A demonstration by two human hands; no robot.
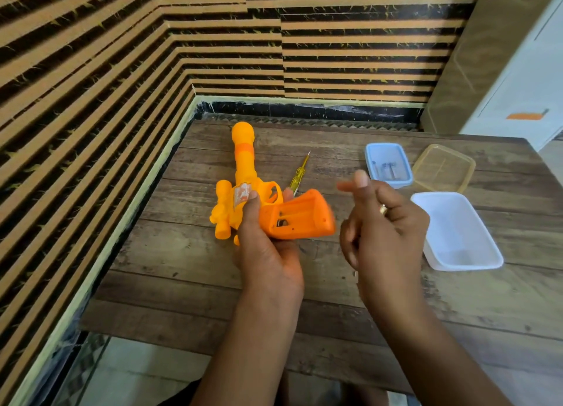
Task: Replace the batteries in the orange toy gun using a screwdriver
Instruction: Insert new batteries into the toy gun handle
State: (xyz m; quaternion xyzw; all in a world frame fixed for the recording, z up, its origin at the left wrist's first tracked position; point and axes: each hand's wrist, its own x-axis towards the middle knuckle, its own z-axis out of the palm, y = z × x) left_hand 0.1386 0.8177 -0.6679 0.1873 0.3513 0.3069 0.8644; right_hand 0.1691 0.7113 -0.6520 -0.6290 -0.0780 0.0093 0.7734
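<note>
The orange toy gun (243, 168) lies over the wooden table (213, 283), barrel pointing away from me. My left hand (265, 247) grips it at the body, just above the handle (297, 215). The handle's battery compartment faces up with no cover on it, and I see no batteries inside. My right hand (380, 222) hovers just right of the handle with loosely curled fingers and holds nothing I can see; it is blurred. A yellow screwdriver (300, 172) lies on the table behind the gun, tip pointing away.
A small blue box (370, 152) at the right rear holds several small batteries. Beside it lie a clear yellowish lid (443, 168) and a white plastic tub (457, 232). Striped walls close the left and the back. The table's front edge is near me.
</note>
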